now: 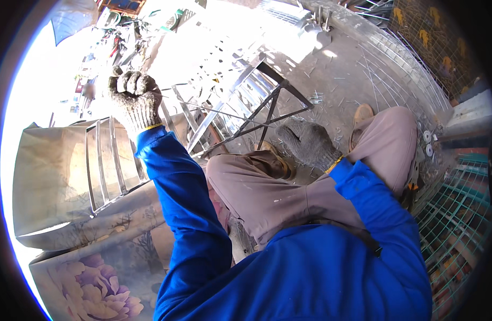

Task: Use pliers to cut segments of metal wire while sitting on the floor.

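My left hand (pixel 136 99), in a dirty knitted work glove with a yellow cuff edge, is raised at the upper left with its fingers curled into a fist. Whatever it may hold cannot be made out. In front of my knees, my right hand (pixel 312 145), in a similar grey glove, hangs above the floor with its fingers bent and drawn together; its grip is hidden. Between and beyond both hands stands a welded metal frame (pixel 271 107) with flat bars and diagonal struts, tilted on the ground. Neither hand clearly touches it.
Left of me, a barred metal piece (pixel 117 160) leans on cloth-covered padding (pixel 48 182) with a flower print. Small metal offcuts (pixel 316 98) litter the concrete floor. Long thin rods (pixel 382 80) lie at the far right, and green wire mesh (pixel 454 230) stands at my right side.
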`<state>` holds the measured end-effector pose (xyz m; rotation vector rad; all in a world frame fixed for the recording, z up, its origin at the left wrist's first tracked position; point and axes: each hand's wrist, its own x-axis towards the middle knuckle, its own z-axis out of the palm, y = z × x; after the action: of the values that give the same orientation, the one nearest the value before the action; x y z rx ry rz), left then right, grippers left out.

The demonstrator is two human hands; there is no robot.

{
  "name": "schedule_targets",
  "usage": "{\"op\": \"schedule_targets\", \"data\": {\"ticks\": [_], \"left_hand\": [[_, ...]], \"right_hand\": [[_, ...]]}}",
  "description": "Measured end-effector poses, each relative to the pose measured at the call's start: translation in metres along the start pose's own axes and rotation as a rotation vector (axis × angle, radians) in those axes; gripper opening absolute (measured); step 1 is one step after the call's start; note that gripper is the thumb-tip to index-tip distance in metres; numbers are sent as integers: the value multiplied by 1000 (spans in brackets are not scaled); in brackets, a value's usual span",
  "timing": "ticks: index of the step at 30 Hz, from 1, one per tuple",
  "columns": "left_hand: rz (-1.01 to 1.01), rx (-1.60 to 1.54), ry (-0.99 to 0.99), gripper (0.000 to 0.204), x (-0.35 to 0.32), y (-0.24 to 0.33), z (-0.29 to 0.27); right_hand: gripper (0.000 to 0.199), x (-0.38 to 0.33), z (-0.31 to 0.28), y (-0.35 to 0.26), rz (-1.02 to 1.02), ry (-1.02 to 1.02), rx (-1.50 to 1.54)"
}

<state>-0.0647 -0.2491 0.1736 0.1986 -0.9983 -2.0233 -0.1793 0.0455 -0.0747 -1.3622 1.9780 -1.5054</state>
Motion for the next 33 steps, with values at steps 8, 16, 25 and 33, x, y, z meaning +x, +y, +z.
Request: {"op": "schedule_targets", "data": {"ticks": [8,16,25,33], "left_hand": [[191,-27,180,32,-43,12,3],[209,43,-128,36,-68,45,35],[219,41,-383,27,-99,58,94],[276,102,-382,28,-107,55,105]], "right_hand": [[26,-5,-2,3,-57,-11,24],[19,-7,11,4,148,-559,735],[49,-18,7,-24,37,-528,619],[51,-17,1,-26,62,-552,550]]}}
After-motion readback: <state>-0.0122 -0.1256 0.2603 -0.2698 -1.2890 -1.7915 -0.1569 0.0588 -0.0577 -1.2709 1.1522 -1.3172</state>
